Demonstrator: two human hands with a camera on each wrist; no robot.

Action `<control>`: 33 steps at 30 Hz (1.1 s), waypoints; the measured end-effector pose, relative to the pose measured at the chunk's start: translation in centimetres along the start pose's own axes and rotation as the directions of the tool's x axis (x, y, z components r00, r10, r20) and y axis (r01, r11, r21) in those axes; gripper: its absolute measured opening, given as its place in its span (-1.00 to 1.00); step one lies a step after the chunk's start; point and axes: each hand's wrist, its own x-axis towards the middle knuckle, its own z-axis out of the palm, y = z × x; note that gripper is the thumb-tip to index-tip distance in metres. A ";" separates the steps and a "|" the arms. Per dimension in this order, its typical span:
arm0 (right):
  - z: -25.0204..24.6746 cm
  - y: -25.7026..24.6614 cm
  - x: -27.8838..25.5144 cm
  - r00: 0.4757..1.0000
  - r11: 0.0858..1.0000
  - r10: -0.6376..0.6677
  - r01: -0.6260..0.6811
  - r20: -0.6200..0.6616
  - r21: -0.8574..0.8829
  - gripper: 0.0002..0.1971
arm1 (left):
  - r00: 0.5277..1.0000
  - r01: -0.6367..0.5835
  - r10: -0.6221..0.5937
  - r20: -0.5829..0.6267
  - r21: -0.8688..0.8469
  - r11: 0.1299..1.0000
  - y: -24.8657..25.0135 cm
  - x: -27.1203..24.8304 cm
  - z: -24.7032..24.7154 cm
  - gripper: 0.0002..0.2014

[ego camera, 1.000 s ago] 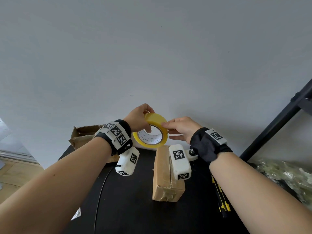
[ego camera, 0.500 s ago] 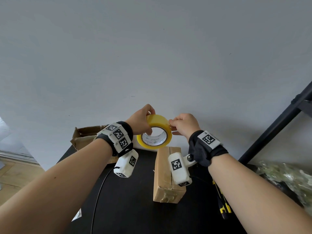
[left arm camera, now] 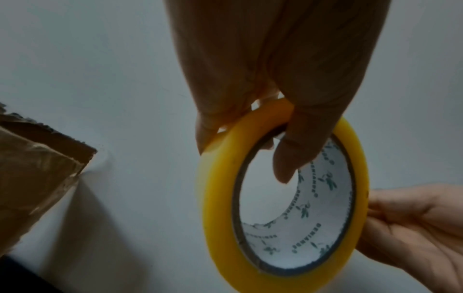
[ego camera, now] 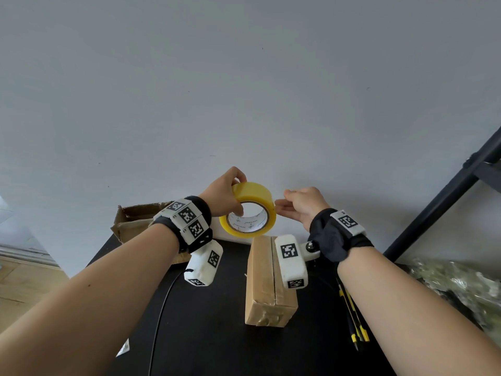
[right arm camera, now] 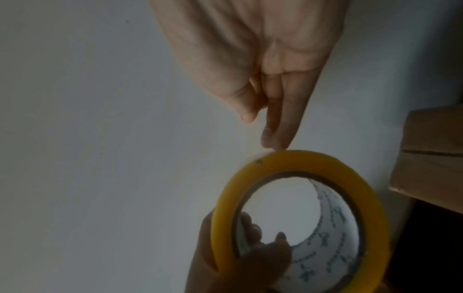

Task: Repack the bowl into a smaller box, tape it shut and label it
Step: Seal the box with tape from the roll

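My left hand (ego camera: 230,191) holds the yellow tape roll (ego camera: 252,196) upright in the air above the table's far edge, thumb inside the white printed core, fingers over the outer rim. In the left wrist view the tape roll (left arm camera: 215,198) hangs from that left hand (left arm camera: 243,156). My right hand (ego camera: 283,202) is at the roll's right side, its straight fingertips (right arm camera: 273,142) touching the roll's (right arm camera: 300,160) yellow outer face. Below stands the small brown box (ego camera: 260,280), flaps closed, with a seam along its top. No bowl is visible.
A larger open cardboard box (ego camera: 130,221) sits at the black table's (ego camera: 217,335) back left. Yellow-and-black pens (ego camera: 352,318) lie right of the small box, crumpled clear plastic (ego camera: 455,289) beyond them. A black shelf frame (ego camera: 447,196) rises at right. A cable (ego camera: 160,316) crosses the table.
My right hand's fingers, curled against the roll's upper right edge half a second ago, have straightened and now touch its right side. The left hand still holds the roll in about the same place.
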 end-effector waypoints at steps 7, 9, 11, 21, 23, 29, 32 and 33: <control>-0.8 0.6 -0.4 0.994 0.996 -0.082 0.079 0.075 0.032 -0.88 | 0.997 0.020 -0.031 0.077 0.151 0.988 -0.1 0.1 -0.2 -0.36; -0.8 1.0 -0.4 0.989 0.994 -0.108 0.110 0.102 -0.018 -0.89 | 0.987 0.012 -0.055 0.148 0.277 0.961 0.1 0.2 0.0 -0.38; -0.7 1.0 -0.5 0.986 0.992 -0.113 0.119 0.123 -0.040 -0.85 | 0.983 0.016 -0.067 0.168 0.285 0.958 -0.3 0.3 0.5 -0.41; -2.1 2.6 -0.7 0.985 0.926 -0.111 0.151 0.132 -0.346 -0.51 | 0.981 0.090 -0.104 0.163 0.090 0.992 -2.1 -0.1 1.9 -0.42; -1.7 3.3 -0.8 0.972 0.865 -0.042 0.152 0.232 -0.479 -0.34 | 0.982 0.081 -0.087 0.167 0.044 0.996 -2.4 -0.2 2.2 -0.42; -0.7 4.1 -1.4 0.982 0.694 -0.144 0.185 0.118 -0.696 -0.55 | 0.985 0.068 -0.044 0.167 -0.142 0.987 -3.4 -0.4 3.2 -0.42; -0.5 4.1 -2.0 0.975 0.634 -0.211 0.193 0.073 -0.749 -0.60 | 0.980 0.174 -0.138 0.140 -0.285 0.943 -3.1 0.1 2.8 -0.67; -0.5 4.1 -2.2 0.973 0.603 -0.222 0.189 0.064 -0.775 -0.58 | 0.969 0.240 -0.203 0.139 -0.351 0.905 -2.7 0.1 2.7 -0.87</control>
